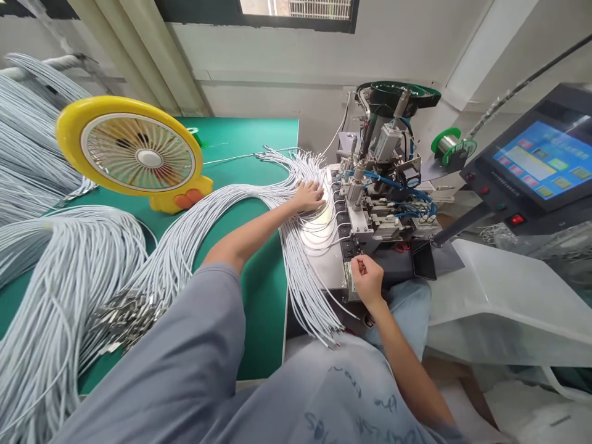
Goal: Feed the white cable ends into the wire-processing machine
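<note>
My left hand (308,197) rests palm down, fingers spread, on a fanned bundle of thin white cables (259,203) that lies across the green table (240,154). My right hand (367,279) is closed in a pinch at the front edge of a small metal assembly machine (374,197); what it holds is too small to make out. Several cable ends reach into the machine's black fixture row (342,228).
A yellow desk fan (134,153) stands at the left. Big heaps of white cables (60,277) with metal plugs lie at the left. A touch-screen control panel (536,163) sits at the right, over a white plastic bag (504,302). A green wire spool (451,148) is behind the machine.
</note>
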Tool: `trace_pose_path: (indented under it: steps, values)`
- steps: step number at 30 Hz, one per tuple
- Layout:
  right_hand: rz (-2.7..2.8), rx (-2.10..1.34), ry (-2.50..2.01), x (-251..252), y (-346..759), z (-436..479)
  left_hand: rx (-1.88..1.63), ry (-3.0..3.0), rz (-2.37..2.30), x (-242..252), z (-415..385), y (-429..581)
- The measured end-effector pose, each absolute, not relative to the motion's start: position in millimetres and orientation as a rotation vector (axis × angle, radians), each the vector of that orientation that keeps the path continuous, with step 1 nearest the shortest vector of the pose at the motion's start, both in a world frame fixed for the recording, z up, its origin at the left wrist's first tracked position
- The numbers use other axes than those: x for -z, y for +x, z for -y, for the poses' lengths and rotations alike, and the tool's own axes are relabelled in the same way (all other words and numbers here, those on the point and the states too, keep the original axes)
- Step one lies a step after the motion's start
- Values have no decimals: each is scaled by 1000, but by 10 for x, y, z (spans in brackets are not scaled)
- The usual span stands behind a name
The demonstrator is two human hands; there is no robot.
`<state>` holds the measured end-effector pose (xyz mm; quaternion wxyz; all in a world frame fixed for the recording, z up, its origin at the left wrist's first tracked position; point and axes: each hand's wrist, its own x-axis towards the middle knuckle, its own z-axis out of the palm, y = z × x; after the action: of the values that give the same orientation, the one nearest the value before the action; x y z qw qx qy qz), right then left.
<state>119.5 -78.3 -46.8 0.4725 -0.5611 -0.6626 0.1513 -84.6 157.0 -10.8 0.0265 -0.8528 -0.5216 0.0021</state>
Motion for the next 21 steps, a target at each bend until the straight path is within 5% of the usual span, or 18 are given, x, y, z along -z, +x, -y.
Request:
trace_pose_path:
  steps: [6, 12, 21]
  values:
    - [2060, -504, -1582, 272, 1019, 1290, -54, -2704, 1578, 94, -1515, -859]
    - [2343, -500, -1893, 164, 876, 1417, 278, -2641, 1712, 72, -1539, -710]
    - [1890, -1027, -1621, 129, 1421, 1296, 1500, -2942, 1306, -409, -118, -127]
